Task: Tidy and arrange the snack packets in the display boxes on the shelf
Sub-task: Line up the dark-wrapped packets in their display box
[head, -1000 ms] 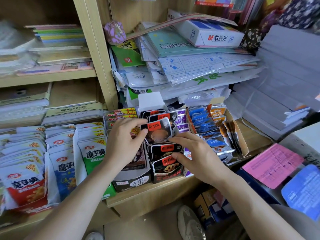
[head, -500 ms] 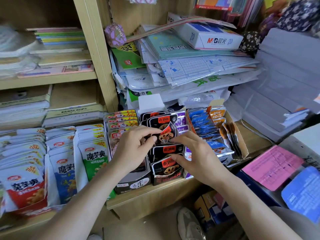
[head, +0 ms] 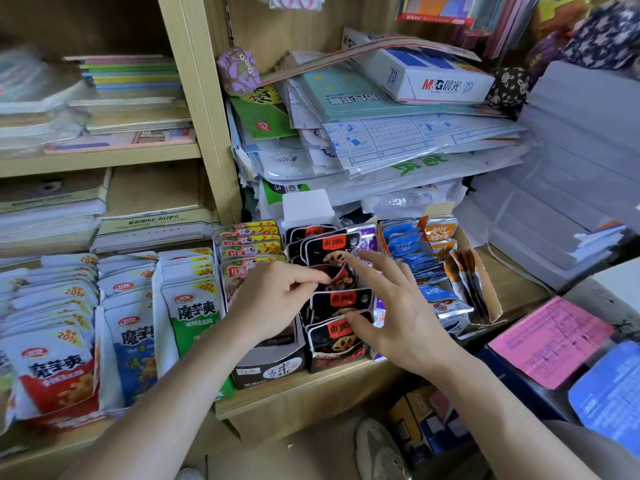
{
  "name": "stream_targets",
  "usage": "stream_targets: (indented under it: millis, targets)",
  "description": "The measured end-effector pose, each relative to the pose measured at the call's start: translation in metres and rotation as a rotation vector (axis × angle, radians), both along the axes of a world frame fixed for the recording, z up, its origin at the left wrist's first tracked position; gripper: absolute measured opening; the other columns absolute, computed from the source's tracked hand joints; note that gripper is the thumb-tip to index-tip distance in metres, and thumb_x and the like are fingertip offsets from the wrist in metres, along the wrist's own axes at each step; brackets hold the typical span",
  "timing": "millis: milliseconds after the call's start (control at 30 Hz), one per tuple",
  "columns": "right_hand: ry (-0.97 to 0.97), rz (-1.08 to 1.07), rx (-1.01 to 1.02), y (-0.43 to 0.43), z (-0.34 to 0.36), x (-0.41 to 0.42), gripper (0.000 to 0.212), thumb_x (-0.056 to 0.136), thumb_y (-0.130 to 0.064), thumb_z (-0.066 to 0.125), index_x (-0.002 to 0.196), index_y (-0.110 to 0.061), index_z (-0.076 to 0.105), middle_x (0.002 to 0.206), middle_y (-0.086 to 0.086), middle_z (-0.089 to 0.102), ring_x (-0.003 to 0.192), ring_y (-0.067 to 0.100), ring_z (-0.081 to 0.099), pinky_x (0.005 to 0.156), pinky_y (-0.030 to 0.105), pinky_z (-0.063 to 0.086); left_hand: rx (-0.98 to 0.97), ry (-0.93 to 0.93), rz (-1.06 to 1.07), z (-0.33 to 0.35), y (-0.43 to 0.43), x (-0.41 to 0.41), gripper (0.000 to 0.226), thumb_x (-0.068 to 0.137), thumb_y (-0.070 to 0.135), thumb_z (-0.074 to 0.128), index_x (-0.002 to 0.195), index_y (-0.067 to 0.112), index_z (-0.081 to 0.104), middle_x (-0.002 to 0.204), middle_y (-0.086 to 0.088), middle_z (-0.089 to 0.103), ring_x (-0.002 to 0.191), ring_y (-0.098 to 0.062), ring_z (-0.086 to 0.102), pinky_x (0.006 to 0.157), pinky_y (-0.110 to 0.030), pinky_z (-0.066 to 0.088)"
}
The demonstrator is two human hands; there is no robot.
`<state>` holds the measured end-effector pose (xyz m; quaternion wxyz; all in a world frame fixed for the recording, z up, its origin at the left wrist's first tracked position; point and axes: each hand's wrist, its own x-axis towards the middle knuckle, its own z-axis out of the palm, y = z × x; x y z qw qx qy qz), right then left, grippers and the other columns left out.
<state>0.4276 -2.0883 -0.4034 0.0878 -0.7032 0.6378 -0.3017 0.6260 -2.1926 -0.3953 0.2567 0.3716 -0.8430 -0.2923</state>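
The middle of the black packet row [head: 332, 268] is hidden by the left hand [head: 273, 299], the purple packets [head: 367, 242] are mostly covered by the right hand [head: 398, 313], and the far-left packets [head: 7, 358] are cut off.

Head view: close, angled down onto shelf [head: 304, 386].

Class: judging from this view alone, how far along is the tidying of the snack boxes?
Done: white packets stand in neat rows. In hand: left hand pinches a black packet mid-row; right hand is open beside it. Left: blue packets lean unevenly.
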Motion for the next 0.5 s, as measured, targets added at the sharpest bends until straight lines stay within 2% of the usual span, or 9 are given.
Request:
stream_targets:
  millis: [67,133,167,233,267,367,400,500]
  targets:
    - [0.033,0.051,0.012,-0.003,0.001,0.002,0.077,0.084,-0.036,0.063,0.156,-0.031,0.033,0.161,-0.016,0.028,0.143,0.012,0.026,0.116,0.036,0.029,-0.008,-0.026,-0.056,0.002,0.001,0.000,0.034,0.099,0.014,0.057,0.117,0.038,0.074,0.091,0.014,0.077,0.075,-0.013,0.072,0.073,-0.026,0.056]
    - [0.044,0.058,0.039,-0.006,0.002,0.003,0.075,0.084,-0.041,0.055,0.155,-0.029,0.036,0.161,-0.016,0.029,0.146,0.008,0.025,0.117,0.041,0.030,-0.003,0.088,-0.027,0.005,0.004,-0.001,0.035,0.097,0.005,0.056,0.116,0.028,0.075,0.099,0.015,0.075,0.077,0.003,0.069,0.071,-0.014,0.052]
    - [0.053,0.045,0.054,-0.006,0.002,0.003,0.074,0.083,-0.044,0.051,0.154,-0.029,0.037,0.161,-0.017,0.030,0.147,0.007,0.024,0.116,0.043,0.030,-0.042,0.172,0.027,0.007,0.003,-0.001,0.033,0.096,0.002,0.058,0.114,0.024,0.076,0.101,0.015,0.075,0.078,0.006,0.067,0.069,-0.011,0.051]
    - [0.070,0.029,0.068,-0.007,0.002,0.004,0.071,0.084,-0.047,0.048,0.153,-0.030,0.041,0.158,-0.018,0.034,0.145,0.004,0.026,0.114,0.042,0.030,-0.199,0.288,0.145,0.010,-0.003,-0.002,0.029,0.093,0.003,0.064,0.112,0.020,0.076,0.103,0.017,0.073,0.084,-0.001,0.067,0.070,-0.013,0.051]
    - [0.079,0.027,0.072,-0.007,0.002,0.004,0.069,0.085,-0.047,0.048,0.152,-0.030,0.042,0.157,-0.018,0.036,0.144,0.004,0.027,0.113,0.041,0.030,-0.271,0.287,0.184,0.011,-0.007,-0.003,0.028,0.092,0.007,0.068,0.115,0.021,0.075,0.106,0.019,0.069,0.090,-0.003,0.065,0.075,-0.015,0.051]
    - [0.098,0.019,0.087,-0.007,0.001,0.005,0.067,0.086,-0.049,0.044,0.151,-0.032,0.042,0.156,-0.019,0.037,0.142,0.003,0.028,0.109,0.037,0.027,-0.293,0.150,0.175,0.010,-0.021,-0.007,0.035,0.092,0.026,0.071,0.127,0.025,0.070,0.114,0.018,0.064,0.108,-0.008,0.057,0.096,-0.031,0.046]
    - [0.102,0.020,0.090,-0.007,0.000,0.004,0.067,0.086,-0.051,0.042,0.151,-0.033,0.042,0.156,-0.020,0.036,0.142,0.003,0.028,0.107,0.034,0.027,-0.263,0.115,0.149,0.010,-0.024,-0.010,0.034,0.092,0.030,0.071,0.125,0.026,0.071,0.109,0.018,0.066,0.104,-0.008,0.058,0.095,-0.035,0.048]
    - [0.082,0.034,0.112,-0.006,-0.001,0.002,0.067,0.087,-0.053,0.042,0.151,-0.035,0.043,0.155,-0.022,0.037,0.142,0.002,0.027,0.103,0.030,0.022,-0.277,0.112,0.128,0.008,-0.030,-0.016,0.017,0.090,0.033,0.072,0.105,0.031,0.078,0.082,0.021,0.063,0.080,-0.009,0.059,0.077,-0.039,0.052]
